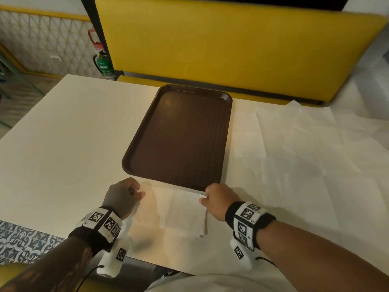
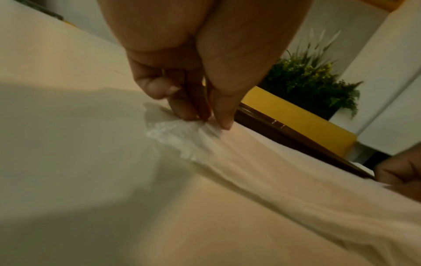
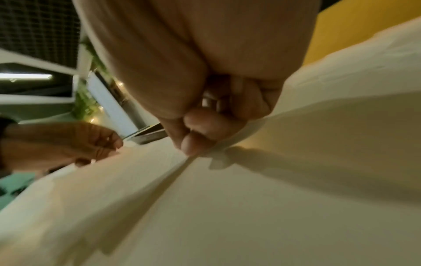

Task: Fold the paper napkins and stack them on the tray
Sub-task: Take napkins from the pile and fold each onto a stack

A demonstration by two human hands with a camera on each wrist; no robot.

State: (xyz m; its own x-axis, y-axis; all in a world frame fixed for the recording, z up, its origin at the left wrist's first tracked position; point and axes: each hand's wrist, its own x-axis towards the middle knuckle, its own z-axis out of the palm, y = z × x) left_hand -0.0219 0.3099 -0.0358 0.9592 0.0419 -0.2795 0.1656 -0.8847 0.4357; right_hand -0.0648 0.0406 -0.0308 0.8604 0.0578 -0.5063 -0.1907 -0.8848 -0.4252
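A white paper napkin (image 1: 174, 211) lies folded on the table just in front of the brown tray (image 1: 181, 135), which holds nothing. My left hand (image 1: 128, 194) pinches its far left corner (image 2: 182, 129) between thumb and fingertips. My right hand (image 1: 212, 199) pinches the far right corner (image 3: 205, 149). The napkin's far edge sits lifted a little, close to the tray's near rim. Its layers show at the near right corner.
Several unfolded white napkins (image 1: 305, 144) are spread flat over the right side of the cream table (image 1: 63, 144). A yellow bench back (image 1: 231, 43) stands behind the table. A potted plant (image 2: 312, 86) shows in the left wrist view.
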